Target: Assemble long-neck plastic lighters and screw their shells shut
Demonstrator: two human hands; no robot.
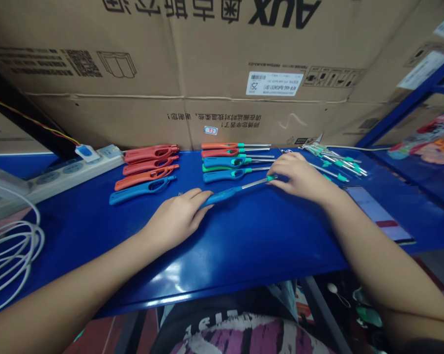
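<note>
My left hand (pixel 183 214) is closed around the blue handle of a long-necked lighter (pixel 224 196), over the middle of the table. A thin metal tube (pixel 254 183) runs from the lighter's front end toward the right. Its green end piece is pinched between the fingers of my right hand (pixel 293 174). Tube and handle line up and seem to touch; how firmly they are joined I cannot tell. Behind lies a stack of lighters with tubes (pixel 224 174). Red, orange and blue lighter handles without tubes (pixel 143 189) lie in a row at the left.
Several loose metal tubes with green ends (pixel 336 162) lie beyond my right hand. A phone (pixel 380 214) rests near the right edge of the blue table (pixel 244 250). At left are a power strip (pixel 67 172) and a coiled white cable (pixel 13 250). A large cardboard box (pixel 133 113) stands behind.
</note>
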